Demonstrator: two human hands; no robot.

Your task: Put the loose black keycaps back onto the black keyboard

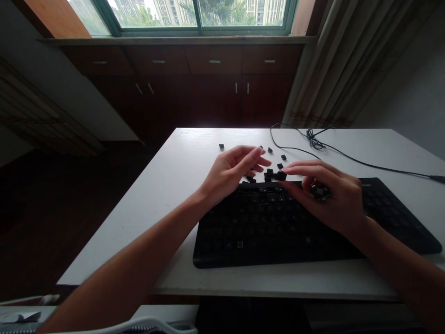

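Note:
A black keyboard (278, 227) lies on a white table (167, 195), with several keycaps taken off. My left hand (231, 171) hovers over the keyboard's far left edge, fingers stretched out and apart, holding nothing. My right hand (327, 195) sits above the keyboard's middle; its thumb and forefinger pinch one black keycap (280, 176), and more dark keycaps (320, 191) rest in its curled palm. Several loose black keycaps (269, 150) lie scattered on the table just beyond both hands.
The keyboard's black cable (314, 141) loops across the table's far right side. Dark wooden cabinets (194, 83) stand under a window behind the table, and a curtain (347, 65) hangs at the right. A white object (146, 324) shows at the bottom edge.

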